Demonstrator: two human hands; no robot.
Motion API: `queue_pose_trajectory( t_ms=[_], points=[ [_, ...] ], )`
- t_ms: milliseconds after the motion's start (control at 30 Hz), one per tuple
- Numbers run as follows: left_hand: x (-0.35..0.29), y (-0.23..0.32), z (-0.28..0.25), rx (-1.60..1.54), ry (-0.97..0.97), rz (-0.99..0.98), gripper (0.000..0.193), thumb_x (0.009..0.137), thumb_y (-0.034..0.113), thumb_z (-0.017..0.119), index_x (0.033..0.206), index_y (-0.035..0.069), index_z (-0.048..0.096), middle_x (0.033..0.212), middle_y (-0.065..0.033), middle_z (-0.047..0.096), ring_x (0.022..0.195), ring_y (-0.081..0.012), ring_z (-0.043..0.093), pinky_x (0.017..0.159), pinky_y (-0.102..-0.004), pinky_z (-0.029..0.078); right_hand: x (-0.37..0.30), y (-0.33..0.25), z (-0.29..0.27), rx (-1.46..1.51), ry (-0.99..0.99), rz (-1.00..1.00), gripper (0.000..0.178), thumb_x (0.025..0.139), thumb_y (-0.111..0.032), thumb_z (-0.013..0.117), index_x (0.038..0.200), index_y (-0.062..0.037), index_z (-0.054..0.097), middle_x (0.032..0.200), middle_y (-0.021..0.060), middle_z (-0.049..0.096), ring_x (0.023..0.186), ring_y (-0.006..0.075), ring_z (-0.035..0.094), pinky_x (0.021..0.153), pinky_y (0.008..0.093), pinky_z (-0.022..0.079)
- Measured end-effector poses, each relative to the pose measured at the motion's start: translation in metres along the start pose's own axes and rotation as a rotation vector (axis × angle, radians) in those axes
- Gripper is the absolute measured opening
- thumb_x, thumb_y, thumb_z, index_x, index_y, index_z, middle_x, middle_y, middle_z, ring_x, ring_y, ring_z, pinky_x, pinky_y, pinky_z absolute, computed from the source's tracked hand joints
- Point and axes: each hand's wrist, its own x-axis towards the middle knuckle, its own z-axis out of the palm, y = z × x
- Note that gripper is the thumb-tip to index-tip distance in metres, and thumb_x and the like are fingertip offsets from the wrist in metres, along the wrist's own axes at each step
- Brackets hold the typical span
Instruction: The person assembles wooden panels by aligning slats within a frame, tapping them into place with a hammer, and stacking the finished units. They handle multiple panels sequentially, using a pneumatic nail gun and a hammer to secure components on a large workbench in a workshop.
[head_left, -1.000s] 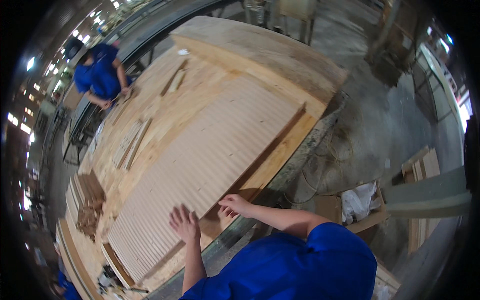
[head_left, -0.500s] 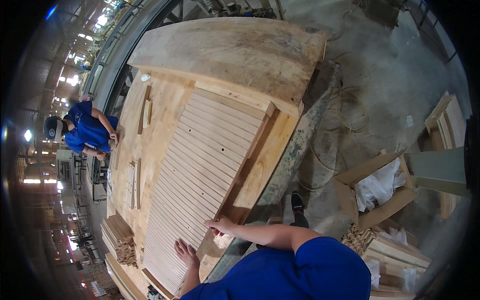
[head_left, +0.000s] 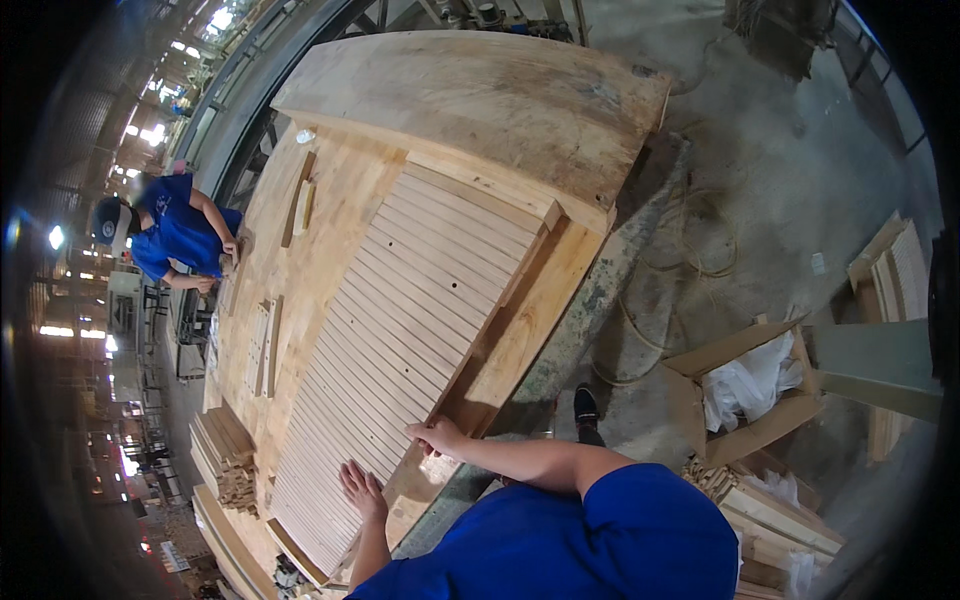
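Observation:
A long panel of parallel pale wooden slats (head_left: 400, 300), dotted with a few small dark holes, lies across the wooden workbench. My left hand (head_left: 362, 491) rests on its near part, palm down with fingers apart. At the panel's right edge, my right hand (head_left: 437, 437) has its fingers curled in, the tips touching the slat ends. Whether something small sits inside those fingers is hidden. Along the far end of the slats runs a wooden strip (head_left: 480, 177), with a short block (head_left: 552, 214) at its right corner.
A broad worn board (head_left: 470, 100) borders the bench's far end. Stacked wood strips (head_left: 222, 445) and loose pieces (head_left: 265, 350) lie left of the panel. A person in blue (head_left: 185, 230) works at the left edge. A carton with white plastic (head_left: 745, 385) and a hose (head_left: 690, 255) are on the floor at right.
The whole view has shifted slightly. Both my hands keep their places on the slatted panel, the left flat and the right curled at the edge.

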Motion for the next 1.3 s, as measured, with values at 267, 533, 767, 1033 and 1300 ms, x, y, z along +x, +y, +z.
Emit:
queue_pose_trajectory(
  t_ms=[267, 533, 767, 1033, 1300],
  points=[
    [0.002, -0.039, 0.025, 0.355, 0.336, 0.316, 0.053, 0.089, 0.032, 0.043, 0.136, 0.007, 0.034, 0.14, -0.0177, 0.031, 0.13, -0.036, 0.025, 0.103, -0.0488, 0.021, 0.017, 0.019, 0.008, -0.207, 0.176, 0.036, 0.036, 0.083, -0.042, 0.059, 0.071, -0.0083, 0.058, 0.061, 0.0047, 0.058, 0.048, 0.0125, 0.056, 0.041, 0.0251, 0.043],
    [-0.019, -0.104, 0.001, -0.631, 0.269, 0.193, 0.026, 0.085, 0.027, 0.054, 0.102, 0.009, 0.063, 0.11, -0.0124, 0.058, 0.104, -0.0281, 0.053, 0.087, -0.038, 0.043, 0.019, 0.032, 0.009, -0.198, 0.27, 0.05, 0.047, 0.084, -0.048, 0.053, 0.11, -0.0085, 0.05, 0.078, 0.0083, 0.058, 0.055, 0.0164, 0.056, 0.041, 0.0256, 0.039],
    [-0.129, -0.361, 0.029, -0.959, 1.04, -0.844, 0.023, 0.087, 0.025, 0.053, 0.091, 0.007, 0.066, 0.076, -0.0114, 0.065, 0.068, -0.0238, 0.061, 0.064, -0.033, 0.047, 0.013, 0.033, 0.033, -0.3, 0.463, -0.064, 0.062, 0.081, -0.059, 0.051, 0.108, -0.0041, 0.041, 0.074, 0.0083, 0.05, 0.052, 0.0179, 0.051, 0.04, 0.0281, 0.035],
    [-0.263, -0.583, 0.052, -0.429, 1.258, -1.506, 0.031, 0.084, 0.033, 0.051, 0.083, 0.005, 0.063, 0.074, -0.0154, 0.062, 0.071, -0.0327, 0.06, 0.065, -0.0391, 0.046, 0.007, 0.047, 0.076, -0.374, 0.701, -0.095, 0.094, 0.074, -0.069, 0.051, 0.132, -0.0023, 0.019, 0.096, 0.0139, 0.042, 0.057, 0.0185, 0.044, 0.047, 0.0298, 0.034],
    [-0.271, -0.746, 0.07, -0.652, 0.977, -1.327, 0.033, 0.082, 0.034, 0.053, 0.098, 0.008, 0.066, 0.092, -0.0132, 0.066, 0.088, -0.0268, 0.062, 0.078, -0.0348, 0.046, 0.012, 0.066, 0.11, -0.64, 0.988, -0.062, 0.096, 0.068, -0.084, 0.033, 0.089, 0.008, 0.048, 0.064, 0.0136, 0.052, 0.043, 0.017, 0.042, 0.035, 0.0236, 0.031]
  ],
)
